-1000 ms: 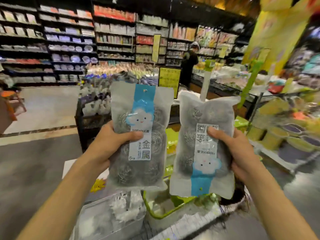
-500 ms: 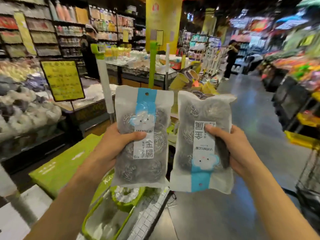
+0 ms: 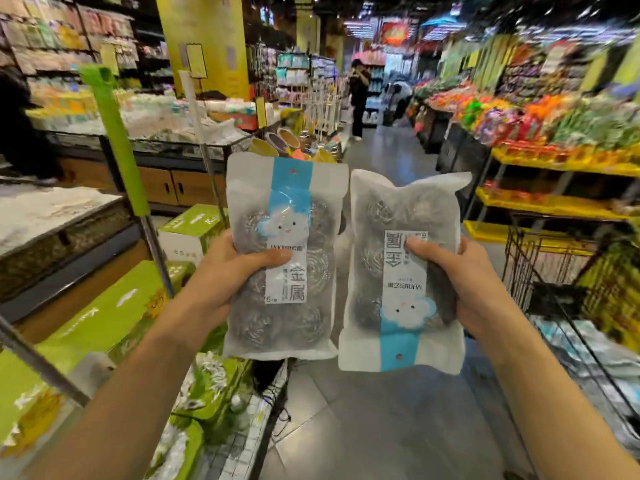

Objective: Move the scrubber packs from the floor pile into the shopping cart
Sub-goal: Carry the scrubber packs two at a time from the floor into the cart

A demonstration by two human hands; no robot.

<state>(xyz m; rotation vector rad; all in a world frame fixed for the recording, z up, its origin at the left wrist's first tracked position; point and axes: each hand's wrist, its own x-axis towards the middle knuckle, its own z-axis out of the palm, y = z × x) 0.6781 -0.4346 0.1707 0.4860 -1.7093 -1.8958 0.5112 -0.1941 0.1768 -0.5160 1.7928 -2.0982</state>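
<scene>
Above floor (image 3: 381,427): hands (image 3: 221,271) grip crinkly flat packs (image 3: 287,209).

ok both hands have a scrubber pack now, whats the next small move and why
Probably swing both packs right and down toward the shopping cart. The left hand grips one scrubber pack and the right hand grips the other pack, both held up in mid-air, while the wire cart sits low at right.
</scene>
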